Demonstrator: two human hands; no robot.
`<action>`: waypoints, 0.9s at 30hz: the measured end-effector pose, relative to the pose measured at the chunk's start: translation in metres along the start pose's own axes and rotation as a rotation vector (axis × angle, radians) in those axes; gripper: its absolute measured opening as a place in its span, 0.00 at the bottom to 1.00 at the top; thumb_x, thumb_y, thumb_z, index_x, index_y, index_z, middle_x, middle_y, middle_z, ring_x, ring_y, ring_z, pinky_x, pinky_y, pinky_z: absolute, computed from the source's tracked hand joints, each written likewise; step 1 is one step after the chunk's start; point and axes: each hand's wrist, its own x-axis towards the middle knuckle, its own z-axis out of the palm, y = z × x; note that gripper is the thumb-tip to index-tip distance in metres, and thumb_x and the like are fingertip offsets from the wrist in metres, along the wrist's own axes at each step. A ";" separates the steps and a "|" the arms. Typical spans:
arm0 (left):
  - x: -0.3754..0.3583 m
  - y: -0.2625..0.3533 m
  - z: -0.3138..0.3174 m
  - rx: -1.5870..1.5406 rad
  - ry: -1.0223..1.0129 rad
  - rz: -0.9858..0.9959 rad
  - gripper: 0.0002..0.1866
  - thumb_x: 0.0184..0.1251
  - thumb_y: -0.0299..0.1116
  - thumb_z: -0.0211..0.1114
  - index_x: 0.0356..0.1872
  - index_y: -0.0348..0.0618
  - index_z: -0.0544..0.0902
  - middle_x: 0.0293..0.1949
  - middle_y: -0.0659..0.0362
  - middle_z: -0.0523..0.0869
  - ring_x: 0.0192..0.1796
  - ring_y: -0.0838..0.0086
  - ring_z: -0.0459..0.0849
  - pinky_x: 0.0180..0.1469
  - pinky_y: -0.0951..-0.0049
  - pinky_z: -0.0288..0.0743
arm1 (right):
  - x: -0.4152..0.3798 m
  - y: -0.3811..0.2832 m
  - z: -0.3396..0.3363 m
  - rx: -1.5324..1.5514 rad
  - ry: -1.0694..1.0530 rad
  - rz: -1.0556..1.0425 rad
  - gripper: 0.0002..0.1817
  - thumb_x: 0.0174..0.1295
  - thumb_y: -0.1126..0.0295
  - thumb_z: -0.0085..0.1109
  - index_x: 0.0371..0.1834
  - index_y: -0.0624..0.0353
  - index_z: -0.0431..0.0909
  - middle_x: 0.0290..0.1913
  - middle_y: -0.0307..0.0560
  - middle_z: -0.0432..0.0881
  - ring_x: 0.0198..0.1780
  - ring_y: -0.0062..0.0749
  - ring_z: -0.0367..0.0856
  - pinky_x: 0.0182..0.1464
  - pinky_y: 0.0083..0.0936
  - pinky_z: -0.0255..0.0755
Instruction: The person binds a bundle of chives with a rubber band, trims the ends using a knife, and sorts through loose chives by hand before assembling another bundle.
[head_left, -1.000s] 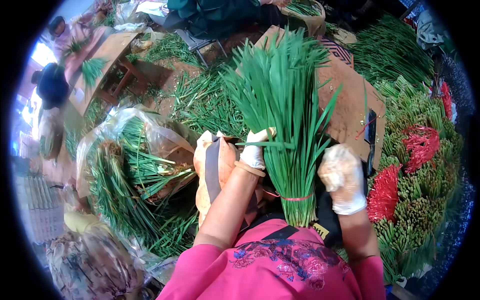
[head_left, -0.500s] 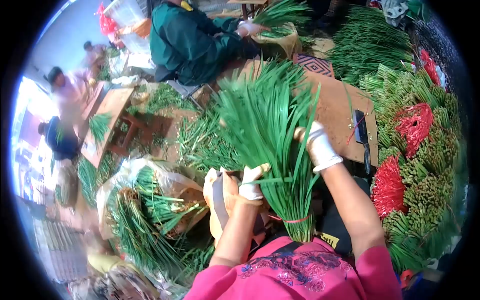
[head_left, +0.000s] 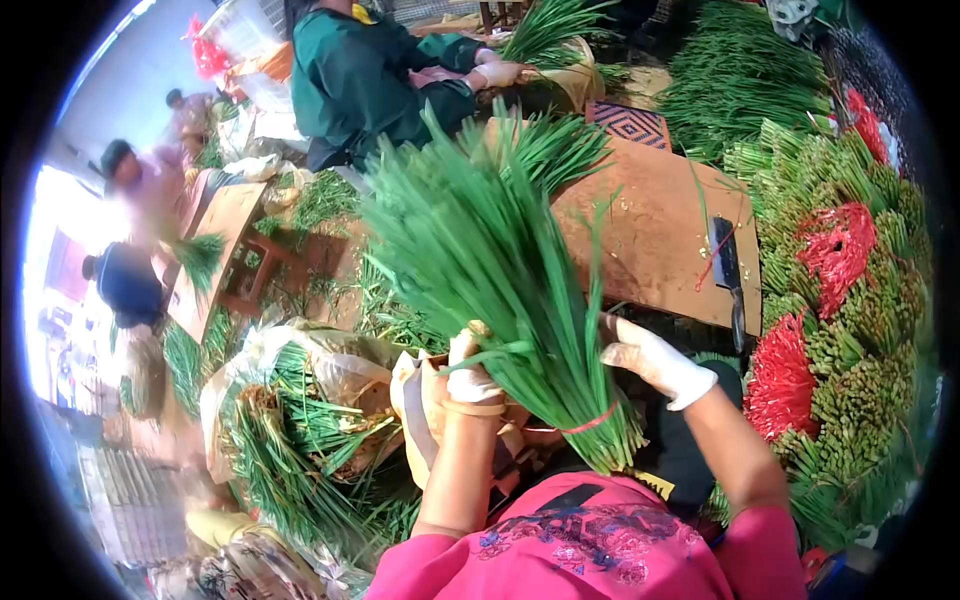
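Note:
A thick bundle of garlic chives (head_left: 510, 290) leans to the upper left in front of my chest, its leaf tips blurred. A red band (head_left: 590, 420) circles the stems near their cut ends, close to my pink shirt. My left hand (head_left: 470, 368), in a whitish glove, closes on the bundle's left side, its fingers partly behind the leaves. Against the right side presses my right hand (head_left: 655, 365), also gloved, thumb and fingers gripping the leaves, fingertips partly hidden. The chives are held between both hands.
A wooden board (head_left: 650, 230) with a dark-bladed knife (head_left: 725, 265) lies ahead. Tied chives with red strings (head_left: 780, 385) are piled at right. An open plastic sack of chives (head_left: 290, 430) stands at left. A co-worker in a green jacket (head_left: 370, 80) sits ahead, handling chives.
The bundle has tilted further left, its leaf tips swinging left. My right hand has moved down along its right side, and my left hand slightly left.

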 end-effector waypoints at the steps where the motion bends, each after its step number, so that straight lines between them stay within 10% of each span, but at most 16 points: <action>1: 0.007 -0.005 0.001 0.165 -0.050 0.018 0.14 0.58 0.36 0.62 0.42 0.39 0.81 0.41 0.51 0.85 0.41 0.59 0.85 0.44 0.59 0.82 | 0.012 -0.009 0.009 0.127 0.027 0.086 0.31 0.62 0.72 0.62 0.66 0.67 0.60 0.53 0.44 0.77 0.51 0.26 0.77 0.53 0.23 0.71; 3: 0.001 -0.014 0.061 0.446 -0.088 0.132 0.12 0.56 0.33 0.63 0.40 0.38 0.80 0.39 0.51 0.85 0.40 0.61 0.85 0.40 0.64 0.84 | 0.043 -0.003 0.014 0.301 0.384 -0.204 0.12 0.58 0.71 0.61 0.43 0.67 0.78 0.32 0.40 0.81 0.37 0.20 0.77 0.43 0.22 0.73; 5: 0.015 -0.017 0.084 0.263 -0.129 0.044 0.15 0.53 0.24 0.65 0.43 0.35 0.78 0.39 0.56 0.83 0.37 0.71 0.83 0.41 0.72 0.81 | 0.067 -0.049 -0.004 -0.013 0.584 0.049 0.10 0.56 0.72 0.64 0.38 0.66 0.82 0.33 0.38 0.83 0.30 0.24 0.78 0.34 0.25 0.74; 11: 0.072 0.009 0.077 -0.102 -0.335 0.045 0.16 0.61 0.38 0.61 0.47 0.40 0.80 0.47 0.54 0.84 0.47 0.59 0.83 0.53 0.54 0.77 | 0.074 -0.140 -0.025 -0.997 0.458 -0.560 0.32 0.51 0.66 0.65 0.60 0.66 0.70 0.50 0.56 0.80 0.52 0.44 0.79 0.57 0.31 0.69; 12: 0.083 0.031 0.062 0.695 -0.252 0.450 0.18 0.61 0.41 0.62 0.48 0.43 0.79 0.46 0.57 0.84 0.47 0.62 0.82 0.54 0.57 0.76 | 0.085 -0.133 -0.029 -1.125 0.423 -0.723 0.37 0.50 0.64 0.66 0.64 0.63 0.65 0.54 0.58 0.77 0.54 0.48 0.75 0.58 0.32 0.68; 14: 0.089 0.096 0.043 0.897 -0.082 0.623 0.20 0.63 0.45 0.61 0.52 0.47 0.78 0.50 0.58 0.82 0.53 0.64 0.80 0.59 0.57 0.72 | 0.088 -0.105 -0.018 -1.581 0.464 -0.457 0.46 0.48 0.56 0.67 0.71 0.58 0.57 0.61 0.53 0.72 0.60 0.44 0.71 0.60 0.35 0.65; 15: 0.086 0.125 0.036 0.305 -0.042 0.394 0.21 0.64 0.46 0.59 0.54 0.49 0.77 0.54 0.58 0.81 0.58 0.63 0.77 0.62 0.56 0.68 | 0.088 -0.083 -0.008 -1.741 0.458 -0.417 0.49 0.47 0.54 0.67 0.72 0.56 0.54 0.63 0.51 0.70 0.62 0.42 0.69 0.61 0.37 0.64; 19: 0.062 0.172 0.037 0.517 0.149 0.640 0.30 0.67 0.49 0.52 0.70 0.53 0.64 0.70 0.60 0.65 0.71 0.66 0.63 0.70 0.58 0.54 | 0.044 0.016 0.023 -1.477 -0.148 -0.589 0.45 0.52 0.54 0.63 0.72 0.55 0.54 0.57 0.46 0.73 0.59 0.38 0.72 0.62 0.39 0.62; 21: 0.059 0.169 0.057 0.680 0.123 0.705 0.31 0.68 0.50 0.51 0.69 0.50 0.64 0.71 0.59 0.64 0.70 0.66 0.64 0.67 0.60 0.58 | 0.021 0.029 0.017 -1.298 -0.497 -0.348 0.41 0.54 0.55 0.61 0.71 0.55 0.56 0.50 0.47 0.79 0.53 0.38 0.77 0.59 0.36 0.64; 25: 0.078 0.168 0.068 0.649 0.088 0.614 0.25 0.65 0.39 0.62 0.59 0.36 0.74 0.50 0.56 0.82 0.51 0.66 0.80 0.56 0.70 0.73 | -0.009 0.002 -0.043 -1.401 -0.326 -0.165 0.14 0.55 0.54 0.59 0.27 0.53 0.84 0.29 0.42 0.83 0.35 0.39 0.82 0.39 0.33 0.75; 27: 0.089 0.144 0.085 0.946 0.008 0.664 0.22 0.65 0.32 0.62 0.58 0.34 0.74 0.49 0.56 0.82 0.49 0.70 0.81 0.54 0.71 0.73 | -0.014 0.013 -0.083 -1.340 0.060 -0.379 0.10 0.54 0.60 0.62 0.34 0.52 0.81 0.28 0.41 0.81 0.33 0.39 0.81 0.35 0.33 0.74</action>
